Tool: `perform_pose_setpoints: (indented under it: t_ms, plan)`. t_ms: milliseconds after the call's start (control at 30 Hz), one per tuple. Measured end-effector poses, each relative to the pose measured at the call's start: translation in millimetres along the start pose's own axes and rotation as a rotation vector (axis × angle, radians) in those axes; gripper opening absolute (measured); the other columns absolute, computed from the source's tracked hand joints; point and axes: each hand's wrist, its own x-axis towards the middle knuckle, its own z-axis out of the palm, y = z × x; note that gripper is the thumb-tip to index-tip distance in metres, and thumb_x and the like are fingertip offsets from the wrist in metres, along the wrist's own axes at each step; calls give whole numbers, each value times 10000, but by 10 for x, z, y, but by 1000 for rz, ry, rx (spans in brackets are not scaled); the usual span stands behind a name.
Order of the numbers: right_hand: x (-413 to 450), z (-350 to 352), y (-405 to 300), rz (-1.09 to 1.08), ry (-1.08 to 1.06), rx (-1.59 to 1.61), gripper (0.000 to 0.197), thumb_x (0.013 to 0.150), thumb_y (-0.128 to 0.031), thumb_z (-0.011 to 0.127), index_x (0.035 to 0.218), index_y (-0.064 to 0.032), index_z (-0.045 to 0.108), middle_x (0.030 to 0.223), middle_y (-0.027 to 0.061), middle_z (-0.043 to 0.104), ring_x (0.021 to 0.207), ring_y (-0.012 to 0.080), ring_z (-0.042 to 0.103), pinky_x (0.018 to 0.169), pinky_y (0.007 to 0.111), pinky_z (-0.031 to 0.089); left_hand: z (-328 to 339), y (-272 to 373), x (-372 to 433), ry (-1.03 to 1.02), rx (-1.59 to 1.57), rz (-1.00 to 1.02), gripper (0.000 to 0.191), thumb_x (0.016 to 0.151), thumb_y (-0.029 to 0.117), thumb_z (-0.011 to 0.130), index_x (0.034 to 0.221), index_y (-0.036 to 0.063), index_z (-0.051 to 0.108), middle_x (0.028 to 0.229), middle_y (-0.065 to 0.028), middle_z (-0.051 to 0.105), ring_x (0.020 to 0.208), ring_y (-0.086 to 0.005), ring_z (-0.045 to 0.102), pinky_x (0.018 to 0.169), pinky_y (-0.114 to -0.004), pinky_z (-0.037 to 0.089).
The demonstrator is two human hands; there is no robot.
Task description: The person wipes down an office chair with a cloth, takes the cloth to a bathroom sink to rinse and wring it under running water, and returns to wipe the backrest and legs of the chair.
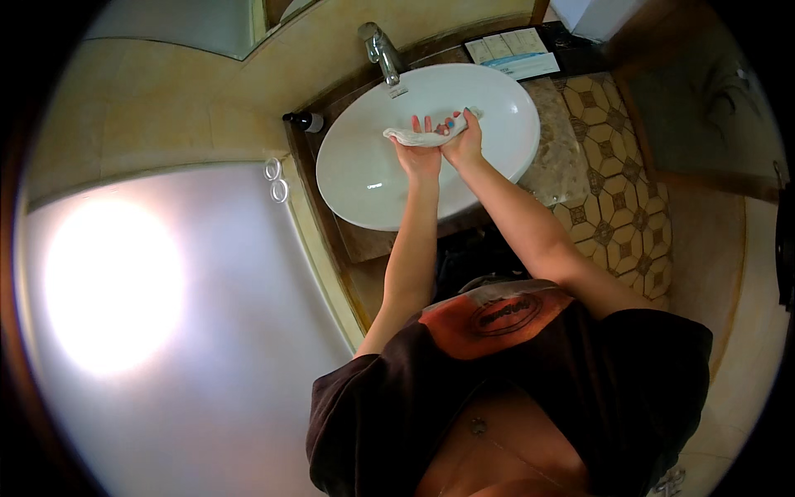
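Note:
A wet-looking white cloth point(422, 138), bunched into a long roll, is held over the oval white washbasin point(354, 168). Its left part lies across the upturned palm of my left hand point(420, 158), whose thumb is at the cloth's left end and whose fingers stick up behind it. My right hand point(464, 148) grips the right end, with the thumb along it and the fingers curled on its far side. Behind the basin stands a chrome single-lever tap point(384, 56); no water stream is visible from its spout.
A dark bottle point(304, 122) stands left of the basin on the stone counter point(562, 149). Behind right lies a black tray point(549, 50) with printed cards and packets. To the left is a frosted glass panel point(236, 310) with round handles point(273, 169); patterned tiles point(615, 186) cover the right.

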Motion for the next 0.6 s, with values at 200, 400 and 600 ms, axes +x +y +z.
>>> perform_pose_setpoints:
  t_ms: [200, 400, 600]
  plan:
    - [-223, 267, 136, -101, 93, -159, 479, 815, -530, 453, 558, -143, 338, 466, -17, 272, 395, 129, 201, 400, 293, 216, -262, 252, 283, -29, -166, -129, 400, 902, 466, 322, 900, 82, 435, 660, -20, 429, 580, -149, 404, 655, -296, 400]
    - [-220, 105, 316, -163, 320, -165, 352, 805, -366, 418, 547, -149, 315, 458, -20, 252, 384, 125, 157, 381, 286, 138, -151, 416, -6, 85, 149, -112, 385, 883, 441, 344, 698, 107, 305, 557, 14, 244, 487, -118, 212, 470, -276, 208]
    - [-300, -4, 554, -266, 331, -241, 347, 792, -335, 403, 523, -136, 309, 477, 7, 288, 420, 137, 222, 393, 300, 188, -334, 546, 59, 173, 286, -115, 347, 875, 366, 352, 659, 122, 235, 534, 19, 195, 478, -126, 179, 481, -282, 190]
